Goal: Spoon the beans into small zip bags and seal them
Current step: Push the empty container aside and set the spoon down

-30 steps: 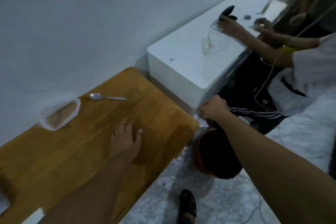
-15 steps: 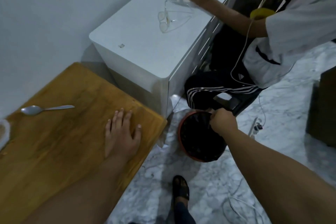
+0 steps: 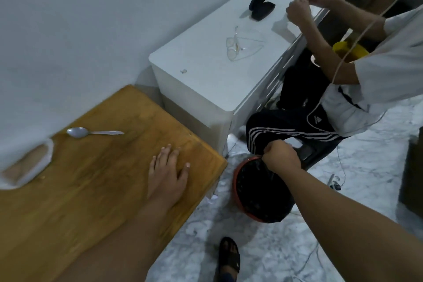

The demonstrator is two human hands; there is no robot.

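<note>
Spoon (image 3: 91,132) lies on the wooden table (image 3: 91,201), near the wall, bowl to the left and handle to the right, with nothing touching it. Just left of it, at the table's far edge, sits a white dish (image 3: 49,151) with something brownish inside, too blurred to make out.

My left grip (image 3: 167,174) is spread flat on the table near its right corner, palm down and fingers straight, well apart from the spoon and holding nothing.

My right grip (image 3: 280,157) reaches out past the table edge, over the far rim of a red bin (image 3: 237,192) that stands on the marble floor (image 3: 354,201). The bin has a black liner (image 3: 258,192). That grip's fingers are curled under with the knuckles up, and I cannot tell whether they pinch anything or touch the liner.

A white cabinet (image 3: 206,84) stands beside the table against the wall. On its top lie a pair of clear glasses (image 3: 235,47) and, farther back, an open dark case (image 3: 261,4). Another person (image 3: 389,64) in a white shirt and striped black trousers sits at the cabinet's right side, both hands (image 3: 297,10) raised over its far end. My foot in a black sandal (image 3: 229,256) rests on the floor below the bin.
</note>
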